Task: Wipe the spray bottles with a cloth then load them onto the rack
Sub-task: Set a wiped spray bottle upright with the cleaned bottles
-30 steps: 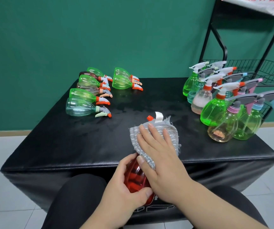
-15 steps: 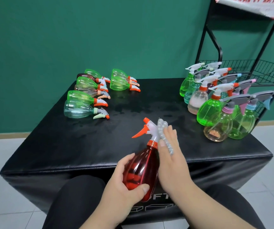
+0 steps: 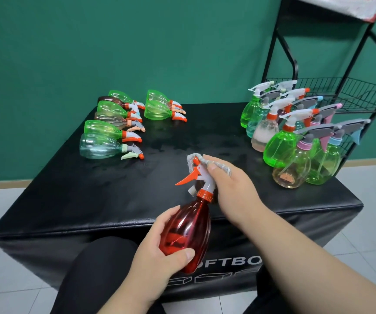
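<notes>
The left hand (image 3: 157, 252) comes up from below and grips the belly of the red spray bottle (image 3: 189, 232), with the thumb laid across its near side and the fingers curled round the far side. The bottle is held off the surface above the middle of the near edge of the black padded box (image 3: 69, 200). It tilts away from the person, and its orange trigger points left.

The right hand (image 3: 232, 189) reaches in from the right with the wrist bent. Its thumb and fingers pinch the grey cloth (image 3: 222, 166) against the white spray head, and the cloth drapes over the nozzle.

A cluster of lying bottles (image 3: 114, 128) sits by the far left corner. The upright bottles (image 3: 282, 143) crowd along the right edge, just in front of the black wire rack (image 3: 341, 91).
</notes>
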